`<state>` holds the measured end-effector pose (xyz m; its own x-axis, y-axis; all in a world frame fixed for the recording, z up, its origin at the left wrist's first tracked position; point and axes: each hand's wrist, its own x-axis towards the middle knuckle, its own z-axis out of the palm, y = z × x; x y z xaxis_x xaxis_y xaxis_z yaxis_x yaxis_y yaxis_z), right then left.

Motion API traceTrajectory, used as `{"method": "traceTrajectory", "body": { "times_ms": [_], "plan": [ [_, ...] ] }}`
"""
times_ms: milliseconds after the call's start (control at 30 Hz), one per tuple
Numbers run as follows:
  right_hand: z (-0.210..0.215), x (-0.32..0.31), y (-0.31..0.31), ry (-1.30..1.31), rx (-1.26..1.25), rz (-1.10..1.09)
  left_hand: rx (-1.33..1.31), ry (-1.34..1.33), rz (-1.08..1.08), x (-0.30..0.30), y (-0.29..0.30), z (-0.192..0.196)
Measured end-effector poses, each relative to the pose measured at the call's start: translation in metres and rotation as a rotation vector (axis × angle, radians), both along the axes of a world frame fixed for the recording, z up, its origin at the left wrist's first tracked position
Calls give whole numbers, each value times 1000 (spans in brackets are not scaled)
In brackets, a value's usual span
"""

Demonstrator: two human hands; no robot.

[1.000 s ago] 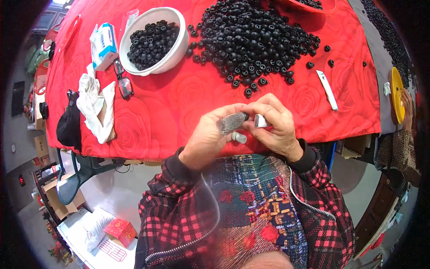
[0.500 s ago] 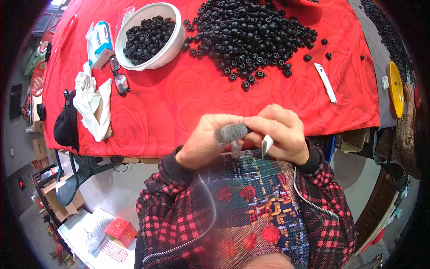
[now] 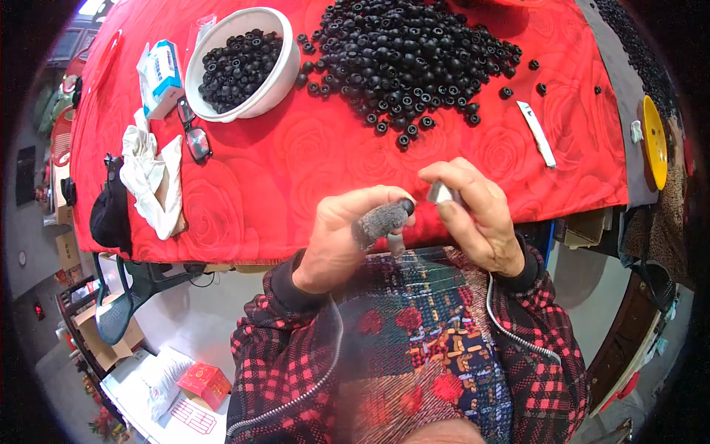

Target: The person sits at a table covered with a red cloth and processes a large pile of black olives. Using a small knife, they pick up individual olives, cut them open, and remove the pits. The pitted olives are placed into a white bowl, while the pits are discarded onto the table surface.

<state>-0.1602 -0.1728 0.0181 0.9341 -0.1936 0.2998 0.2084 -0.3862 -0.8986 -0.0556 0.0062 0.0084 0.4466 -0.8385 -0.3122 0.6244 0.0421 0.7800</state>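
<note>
Trimming step: left hand (image 3: 347, 237) pinches a small black ring (image 3: 407, 206), right hand (image 3: 477, 214) grips a small blade (image 3: 441, 194), needing steady alignment next

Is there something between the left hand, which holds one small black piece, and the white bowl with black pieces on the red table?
Nothing visible blocks that way. Between the left hand with its small black piece and the white bowl lies only bare red tablecloth. The glasses and white cloth lie further left, off the line.

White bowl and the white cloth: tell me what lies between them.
In the head view, a pair of glasses lies on the red tablecloth between the white bowl and the white cloth.
</note>
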Motion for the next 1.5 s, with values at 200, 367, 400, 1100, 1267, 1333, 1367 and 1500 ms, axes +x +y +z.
{"method": "traceTrajectory", "body": {
  "times_ms": [200, 367, 400, 1100, 1267, 1333, 1367, 1500],
  "plan": [
    [-2, 2, -1, 60, -139, -15, -1, -6, -30, 2, -2, 0],
    [-5, 3, -1, 57, -137, -2, -29, 0, -42, 2, -2, -4],
    [-6, 3, -1, 55, -134, -1, -31, -1, -45, 2, -2, -5],
    [-13, 8, -12, 90, -111, 86, 29, 29, -67, 5, -6, -10],
    [-17, 10, -13, 108, -82, 105, 48, -32, -70, 6, -6, -13],
    [-18, 10, -14, 113, -68, 105, 43, -36, -68, 6, -7, -14],
    [-18, 11, -15, 115, -61, 106, 47, -42, -66, 6, -7, -14],
    [-25, 11, -17, 74, -67, 84, 70, -44, -46, 5, -9, -17]
  ]
}}
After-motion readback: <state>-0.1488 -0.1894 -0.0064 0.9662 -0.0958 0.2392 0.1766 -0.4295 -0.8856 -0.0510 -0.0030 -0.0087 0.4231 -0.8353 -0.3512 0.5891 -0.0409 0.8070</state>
